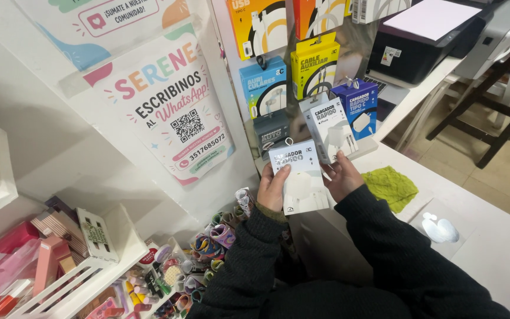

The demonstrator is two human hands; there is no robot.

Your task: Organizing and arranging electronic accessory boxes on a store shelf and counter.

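My left hand (273, 188) grips a white charger box (300, 177) by its left edge, thumb on the front. My right hand (342, 175) supports that box's right side and also holds a second white charger box (332, 127) above it, tilted to the right. Both boxes are raised in front of a display panel hung with packaged cables and chargers: a blue earphone box (265, 86), a yellow cable box (314, 65), a dark blue charger box (358, 104). Dark sleeves cover both my arms.
A white counter (485, 236) runs to the right with a green cloth (392, 185) on it. A black printer (423, 41) sits on a desk behind. A poster (175, 112) hangs left. White shelves (98, 260) and trays of colourful stationery (202, 254) lie below.
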